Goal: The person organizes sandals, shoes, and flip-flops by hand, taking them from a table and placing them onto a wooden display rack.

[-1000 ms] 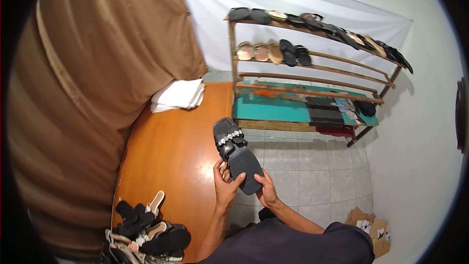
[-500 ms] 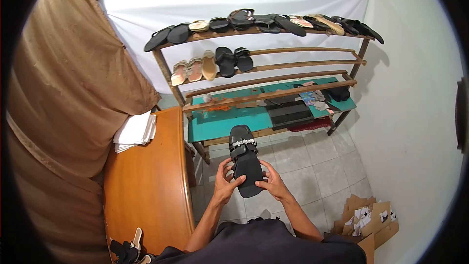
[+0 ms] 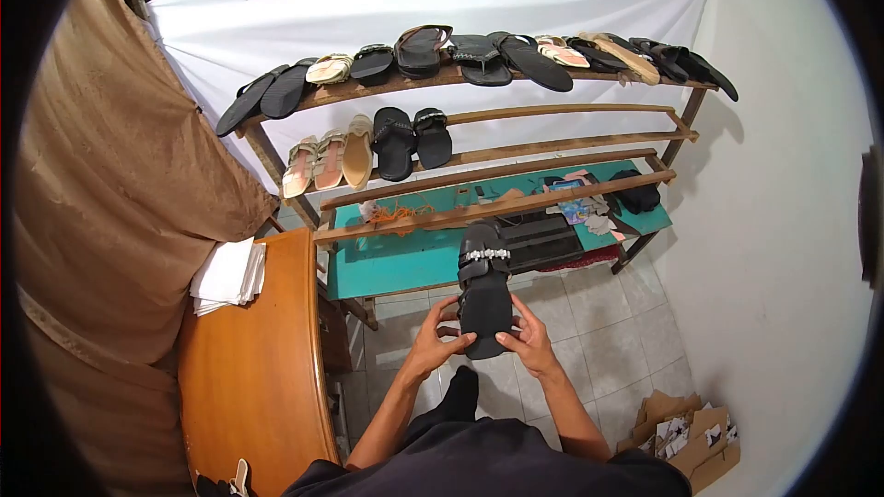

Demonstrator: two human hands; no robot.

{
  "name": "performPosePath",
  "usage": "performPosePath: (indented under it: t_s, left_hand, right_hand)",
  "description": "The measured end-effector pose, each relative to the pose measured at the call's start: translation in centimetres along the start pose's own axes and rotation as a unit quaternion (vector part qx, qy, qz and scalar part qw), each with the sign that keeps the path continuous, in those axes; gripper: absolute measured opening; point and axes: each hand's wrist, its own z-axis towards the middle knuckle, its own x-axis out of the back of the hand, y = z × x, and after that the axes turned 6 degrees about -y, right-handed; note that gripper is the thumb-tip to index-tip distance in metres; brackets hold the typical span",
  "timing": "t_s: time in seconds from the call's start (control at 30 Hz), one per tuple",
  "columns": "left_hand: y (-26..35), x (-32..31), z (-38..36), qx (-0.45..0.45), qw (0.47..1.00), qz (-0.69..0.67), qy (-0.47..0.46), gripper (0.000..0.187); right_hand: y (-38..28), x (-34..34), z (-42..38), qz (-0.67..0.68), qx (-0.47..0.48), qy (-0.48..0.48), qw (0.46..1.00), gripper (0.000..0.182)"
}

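Note:
Between my two hands is a black sandal, toe pointing away from me, with a shiny beaded band across its upper strap. My left hand grips the heel end from the left, thumb on the footbed. On the opposite side my right hand holds the same heel end, its thumb also on top. Fingers of both hands curl under the sole and are partly hidden. Beyond the toe stands a wooden shoe rack with several sandals along its upper rails.
A wooden desk stands at my left with a stack of white paper on it. Under the rack is a green tabletop bearing scraps and orange string. A cardboard box of scraps sits at lower right, by the white wall.
The view has shifted closer to the rack, and a foot now shows below. The sandal has moved slightly right and up in the view, still held in both hands.

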Motion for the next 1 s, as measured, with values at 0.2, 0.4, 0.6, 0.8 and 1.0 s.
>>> performPosePath:
  t_s: [0.2,0.4,0.6,0.8,1.0]
  left_hand:
    - [0.7,2.6,8.2,-0.034,0.998,0.049,-0.006,0.083]
    - [4.7,5.4,18.0,-0.053,0.996,0.066,0.018,0.077]
    - [7.4,8.1,25.5,-0.118,0.986,0.115,0.031,0.072]
    - [9.8,8.1,30.0,-0.134,0.978,0.152,0.046,0.068]
    - [9.9,8.1,33.4,-0.179,0.95,0.238,0.092,0.052]
  right_hand:
    - [-1.5,2.9,8.5,-0.029,0.014,-0.002,0.999,0.082]
    - [-4.1,5.2,19.0,-0.054,0.025,-0.003,0.998,0.082]
    - [-5.7,6.5,28.3,-0.055,0.019,0.026,0.998,0.083]
    - [-7.1,8.6,34.4,-0.071,0.023,0.022,0.997,0.081]
    - [-6.4,11.1,39.5,-0.084,0.086,-0.004,0.993,0.063]
